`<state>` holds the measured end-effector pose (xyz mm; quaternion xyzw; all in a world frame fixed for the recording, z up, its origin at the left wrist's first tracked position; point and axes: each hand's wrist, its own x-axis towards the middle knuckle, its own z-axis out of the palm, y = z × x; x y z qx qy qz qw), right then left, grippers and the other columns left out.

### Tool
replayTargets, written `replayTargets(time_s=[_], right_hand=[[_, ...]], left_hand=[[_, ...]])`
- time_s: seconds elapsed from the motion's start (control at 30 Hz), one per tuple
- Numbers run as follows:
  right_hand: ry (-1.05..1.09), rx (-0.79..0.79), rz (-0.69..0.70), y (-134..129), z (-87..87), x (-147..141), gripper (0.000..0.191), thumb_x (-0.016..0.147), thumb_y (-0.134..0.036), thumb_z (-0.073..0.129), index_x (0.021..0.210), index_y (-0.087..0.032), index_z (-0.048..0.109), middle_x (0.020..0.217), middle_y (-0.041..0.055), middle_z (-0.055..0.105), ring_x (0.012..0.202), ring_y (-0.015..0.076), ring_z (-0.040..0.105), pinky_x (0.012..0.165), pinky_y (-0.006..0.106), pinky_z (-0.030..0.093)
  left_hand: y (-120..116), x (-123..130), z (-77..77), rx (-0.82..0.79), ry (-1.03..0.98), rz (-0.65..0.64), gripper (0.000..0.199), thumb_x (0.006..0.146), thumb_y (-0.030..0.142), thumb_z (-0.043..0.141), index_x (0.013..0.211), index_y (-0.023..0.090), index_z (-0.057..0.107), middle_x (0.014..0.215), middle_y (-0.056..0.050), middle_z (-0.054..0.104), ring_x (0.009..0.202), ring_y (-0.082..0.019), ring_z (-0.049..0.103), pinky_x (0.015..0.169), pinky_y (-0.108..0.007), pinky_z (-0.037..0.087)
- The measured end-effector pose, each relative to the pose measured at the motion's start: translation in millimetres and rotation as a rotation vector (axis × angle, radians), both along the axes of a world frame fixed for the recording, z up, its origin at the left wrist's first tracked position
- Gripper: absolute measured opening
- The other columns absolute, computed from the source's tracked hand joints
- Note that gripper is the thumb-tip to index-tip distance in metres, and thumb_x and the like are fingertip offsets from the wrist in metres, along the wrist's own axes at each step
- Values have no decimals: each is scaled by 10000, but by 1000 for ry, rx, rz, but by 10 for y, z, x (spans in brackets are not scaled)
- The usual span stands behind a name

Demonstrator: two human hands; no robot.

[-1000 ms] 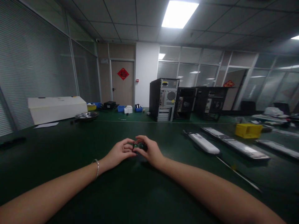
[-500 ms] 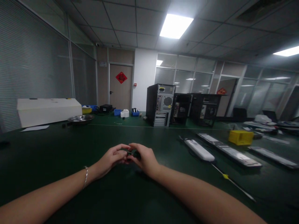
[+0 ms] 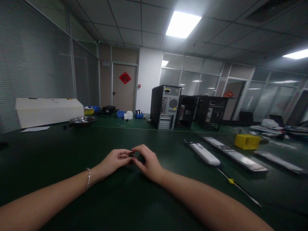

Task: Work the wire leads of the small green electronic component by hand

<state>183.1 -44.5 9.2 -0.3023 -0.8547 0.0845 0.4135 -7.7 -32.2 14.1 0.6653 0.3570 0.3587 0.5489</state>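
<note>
Left hand [image 3: 117, 158], fingers straighter than half a second ago, pinches a small dark part [image 3: 132, 154], near centre; right hand [image 3: 150, 163], thumb and forefinger arched, clamps the same part, so the grip shifts without release. Far left, red diamond door sign [image 3: 125, 78] reads "福"; far right, red decoration [image 3: 228, 94], illegible.

Left hand [image 3: 118, 158] and right hand [image 3: 149, 163] pinch small dark part [image 3: 132, 154] over green table [image 3: 130, 202]; computer tower [image 3: 166, 107] stands beyond.
</note>
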Motion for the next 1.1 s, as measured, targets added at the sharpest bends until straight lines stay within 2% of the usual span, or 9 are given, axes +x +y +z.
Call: replayTargets(time_s=[0.2, 0.43, 0.63, 0.9, 1.0, 1.1], right_hand=[[32, -41, -14, 46, -50, -23, 241, 840, -189, 527, 1078, -224, 526, 1020, 49, 548, 935, 162, 541, 803, 281, 450], [-7, -120, -70, 137, -116, -6, 209, 858, -235, 516, 1059, -226, 576, 983, 40, 583, 902, 164, 562, 806, 297, 453], [-14, -179, -55, 181, -176, 2, 247, 821, -206, 544, 1067, -230, 563, 998, 32, 611, 912, 173, 578, 795, 302, 464], [142, -319, -53, 128, -188, -22, 403, 752, -164, 587, 1117, -229, 429, 926, 7, 622, 809, 150, 597, 737, 283, 475], [177, -331, -40, 130, -193, -17, 384, 752, -179, 593, 1097, -224, 430, 914, 7, 616, 806, 150, 597, 736, 284, 476], [208, -333, -30, 161, -193, -16, 304, 761, -204, 596, 1038, -205, 472, 906, 15, 602, 820, 150, 592, 745, 282, 476]], left_hand=[[-14, 17, -22, 86, 103, -18, 289, 764, 254, 614, 1031, 143, 614, 986, -70, 674, 934, -221, 624, 831, -343, 483], [-13, 20, -42, 215, 147, 72, 294, 792, 354, 569, 1028, 177, 565, 959, -50, 654, 939, -207, 604, 826, -326, 466], [-65, 13, 4, 386, 301, 144, 289, 770, 406, 572, 956, 189, 610, 892, -42, 650, 852, -222, 595, 757, -323, 459], [-88, 16, 32, 486, 398, 118, 276, 801, 404, 543, 951, 186, 619, 888, -44, 641, 796, -207, 581, 688, -290, 438], [-92, 15, 36, 485, 416, 106, 278, 810, 407, 535, 970, 194, 613, 910, -44, 638, 789, -207, 583, 663, -284, 433], [-95, 31, 16, 493, 379, 100, 273, 841, 387, 493, 1019, 208, 595, 958, -45, 630, 849, -209, 577, 713, -291, 437]])
